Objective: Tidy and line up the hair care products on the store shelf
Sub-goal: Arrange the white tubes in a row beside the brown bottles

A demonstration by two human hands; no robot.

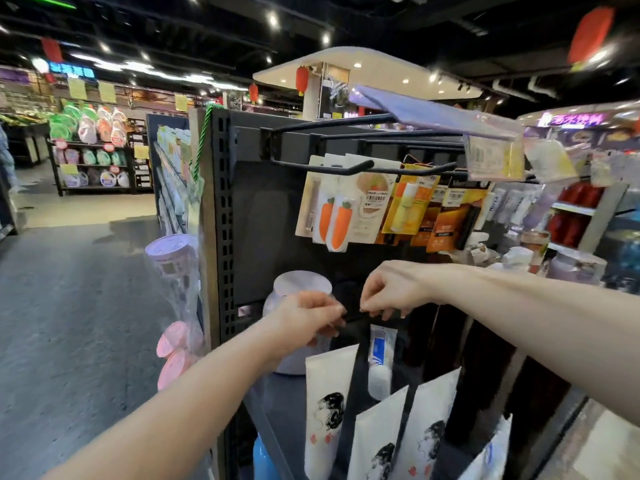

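Writing: "NIVEA" on the white tubes (496,202), up and right of the lavender jar (294,289); "Men…" on an orange card (453,220), rest cut off.
Hair products: white pouches (329,393) with a drawn head of black hair, just below-right of the jar; red marks unreadable.
Left hand (308,322): before the jar, fingers curled, pinching a dark strip (353,313).
Right hand (389,292): right of the jar, fingertips pinching the same strip.
Unclear: what the strip is; lost in shadow.

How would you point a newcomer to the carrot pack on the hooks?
Find the black perforated upright of the shelf unit. Black hooks jut out beside it, and the carrot pack hangs near their left end. It alone shows two orange carrots with green tops.
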